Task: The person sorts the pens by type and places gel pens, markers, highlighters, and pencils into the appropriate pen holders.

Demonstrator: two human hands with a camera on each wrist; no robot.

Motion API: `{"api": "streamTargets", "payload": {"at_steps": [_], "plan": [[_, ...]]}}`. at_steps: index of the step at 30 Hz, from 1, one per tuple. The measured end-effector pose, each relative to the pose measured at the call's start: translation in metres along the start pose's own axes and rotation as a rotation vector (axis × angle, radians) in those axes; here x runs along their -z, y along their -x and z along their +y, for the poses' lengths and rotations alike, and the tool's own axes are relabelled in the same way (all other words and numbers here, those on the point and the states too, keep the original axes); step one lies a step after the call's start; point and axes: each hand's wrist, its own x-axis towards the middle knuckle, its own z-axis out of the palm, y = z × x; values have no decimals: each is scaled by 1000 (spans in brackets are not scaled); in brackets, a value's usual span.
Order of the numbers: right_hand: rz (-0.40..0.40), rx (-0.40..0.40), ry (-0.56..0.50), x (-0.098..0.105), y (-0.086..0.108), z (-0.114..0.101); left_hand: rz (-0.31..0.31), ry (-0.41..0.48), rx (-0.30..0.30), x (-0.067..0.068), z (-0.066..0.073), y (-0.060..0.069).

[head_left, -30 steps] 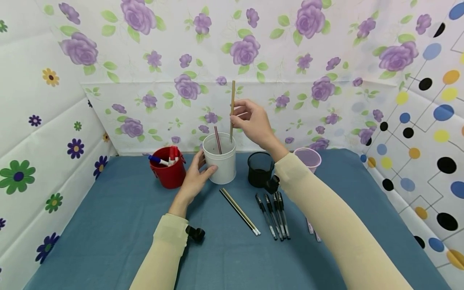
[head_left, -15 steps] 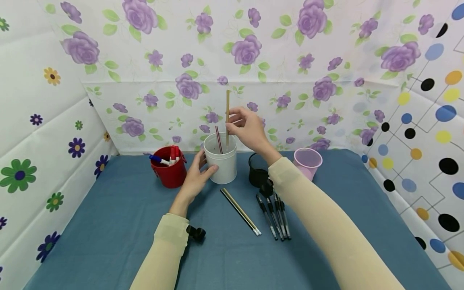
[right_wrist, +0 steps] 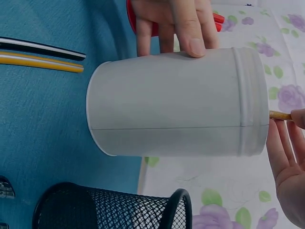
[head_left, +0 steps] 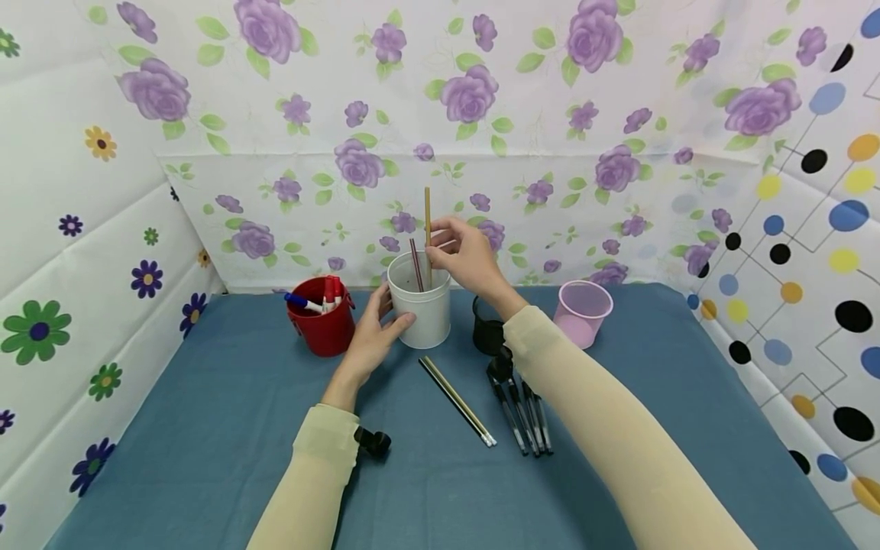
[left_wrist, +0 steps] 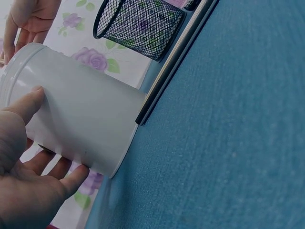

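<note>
A white cylindrical pencil cup [head_left: 425, 321] stands upright on the table. My left hand [head_left: 370, 338] grips its left side, thumb on the near wall and fingers around the side; the left wrist view shows that thumb [left_wrist: 29, 106] against the cup. Above the rim, my right hand [head_left: 469, 258] pinches an upright yellow pencil [head_left: 427, 208] between thumb and fingers. The pencil's lower end is inside the cup. Red-striped pencils [head_left: 415, 263] lean in the same cup. In the right wrist view, the yellow pencil [right_wrist: 280, 115] shows between the rim and my fingers.
A red bucket [head_left: 323, 328] with markers stands left of the cup. On its right are a black mesh holder [head_left: 486, 334], partly behind my right sleeve, and a pink cup [head_left: 580, 317]. Two striped pencils [head_left: 457, 401] and several black pens [head_left: 521, 420] lie in front.
My right hand has moved down and slightly left, lowering the yellow pencil further into the white cup. My left hand stays on the cup.
</note>
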Motion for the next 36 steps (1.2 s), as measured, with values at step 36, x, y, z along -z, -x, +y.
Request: {"api": "streamTargets", "payload": {"at_steps": [36], "plan": [[0,11,46,10,15,1,0,24,7,0,-1,-1]]}}
